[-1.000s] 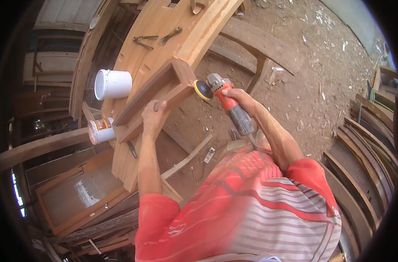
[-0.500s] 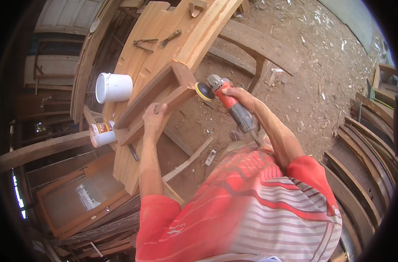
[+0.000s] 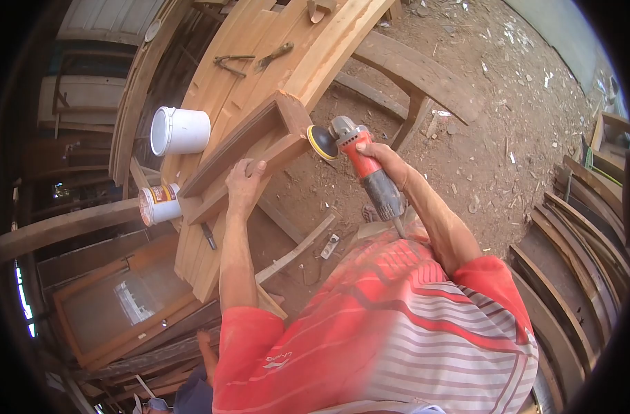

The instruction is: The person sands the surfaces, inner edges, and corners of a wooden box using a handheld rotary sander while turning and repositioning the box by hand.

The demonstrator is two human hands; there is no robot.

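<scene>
A rectangular wooden frame (image 3: 280, 148), open in the middle, sits tilted across pale boards. My left hand (image 3: 244, 183) is closed over its near rail, thumb on top. In my right hand (image 3: 384, 162) is a red and black angle grinder (image 3: 360, 155), gripped around its body, with its cord trailing towards my shirt. The grinder's round, yellow-edged sanding pad (image 3: 322, 143) is at the frame's right corner; whether it touches the wood I cannot tell.
Pale boards (image 3: 211, 90) carry pincers (image 3: 232, 65), a putty-knife-like tool (image 3: 276, 56) and a white bucket (image 3: 183, 131). A smaller labelled bucket (image 3: 159, 204) stands by the frame's lower end. A wooden bench (image 3: 418, 76) is beyond. Another person's arm (image 3: 208, 352) shows at lower left.
The grinder has shifted very slightly, still at the frame's corner. My left hand stays on the rail. Another person has come into view at the lower left.
</scene>
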